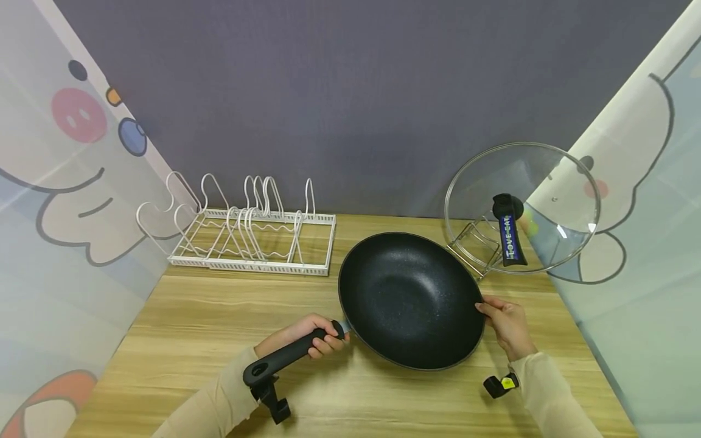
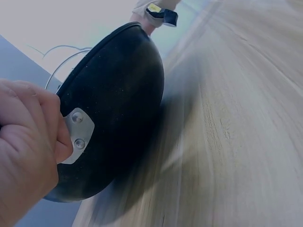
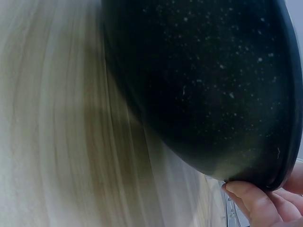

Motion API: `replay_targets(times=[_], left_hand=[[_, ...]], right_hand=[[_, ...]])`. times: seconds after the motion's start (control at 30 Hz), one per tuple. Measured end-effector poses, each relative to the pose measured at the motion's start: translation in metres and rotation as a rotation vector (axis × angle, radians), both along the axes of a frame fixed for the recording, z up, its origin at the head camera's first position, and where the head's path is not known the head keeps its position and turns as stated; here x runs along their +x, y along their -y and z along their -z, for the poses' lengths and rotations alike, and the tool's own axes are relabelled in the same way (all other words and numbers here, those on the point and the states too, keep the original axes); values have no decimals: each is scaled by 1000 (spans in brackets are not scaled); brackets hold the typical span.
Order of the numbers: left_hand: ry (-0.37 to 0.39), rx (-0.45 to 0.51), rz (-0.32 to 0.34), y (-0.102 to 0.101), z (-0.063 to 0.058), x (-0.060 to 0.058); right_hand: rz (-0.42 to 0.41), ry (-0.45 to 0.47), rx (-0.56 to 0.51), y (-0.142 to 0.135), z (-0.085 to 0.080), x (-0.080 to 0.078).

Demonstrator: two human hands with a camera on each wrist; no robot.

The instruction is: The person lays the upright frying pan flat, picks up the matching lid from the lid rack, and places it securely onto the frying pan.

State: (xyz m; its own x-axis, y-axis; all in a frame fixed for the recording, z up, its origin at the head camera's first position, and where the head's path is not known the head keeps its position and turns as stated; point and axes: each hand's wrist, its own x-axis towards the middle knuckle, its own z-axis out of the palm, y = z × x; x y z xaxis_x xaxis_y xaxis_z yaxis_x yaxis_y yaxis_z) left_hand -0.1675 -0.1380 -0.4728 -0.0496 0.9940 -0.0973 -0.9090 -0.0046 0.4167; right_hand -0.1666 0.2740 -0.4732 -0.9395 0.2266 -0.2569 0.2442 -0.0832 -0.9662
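Pale sleeves (image 1: pixel 210 395) covered both my forearms, which reached over the near edge of the wooden surface (image 1: pixel 405 401); a black wrist mount (image 1: pixel 271 398) showed beside the left one. With my left hand (image 1: pixel 323 334) I grasped the black handle (image 1: pixel 290 354) of a deep black pan (image 1: pixel 411 304), my fingers curled round it just beside the riveted metal bracket (image 2: pixel 80 130). With my right hand (image 1: pixel 506 322) I pinched the pan's opposite rim, thumb over the edge and fingers against the outer wall. Pan position: over the middle of the surface, somewhat toward the right edge, its hollow facing me; whether its base touched the surface I could not tell. Along the far edge, toward the far left corner, stood a white wire rack (image 1: pixel 274 266). Near the far right corner, a glass lid (image 1: pixel 569 207) stood tilted in a small metal stand (image 1: pixel 465 260), its black knob (image 1: pixel 509 234) lettered "LOVE EAT".
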Motion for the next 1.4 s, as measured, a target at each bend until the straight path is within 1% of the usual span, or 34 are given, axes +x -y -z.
replay_targets(times=[0.17, 0.23, 0.33, 0.47, 0.57, 0.7, 0.8, 0.97, 1.2, 1.3, 1.4], left_hand=[[63, -3, -36, 2, 2, 1], [67, -7, -51, 3, 1, 1], [81, -16, -57, 4, 1, 1], [91, -22, -46, 7, 1, -2], [69, -14, -35, 9, 2, -3], [91, 9, -13, 11, 4, -6], [100, 21, -9, 13, 6, -7], [77, 35, -27, 17, 12, -7], [79, 93, 13, 19, 16, -9], [47, 94, 11, 20, 19, -10], [5, 82, -10, 21, 21, -9]], right_hand=[[30, -3, 2, 2, 0, 2], [44, 0, 5, 3, 1, 2], [62, 9, 21, 5, 1, 4], [73, 12, 55, 7, 2, 6], [77, 10, 64, 8, 3, 7], [77, 8, 46, 10, 3, 7], [76, 0, 26, 11, 4, 8], [70, -7, 15, 12, 4, 9], [81, 1, 10, 15, 6, 11], [84, -10, 2, 16, 6, 12], [90, -14, -4, 16, 6, 12]])
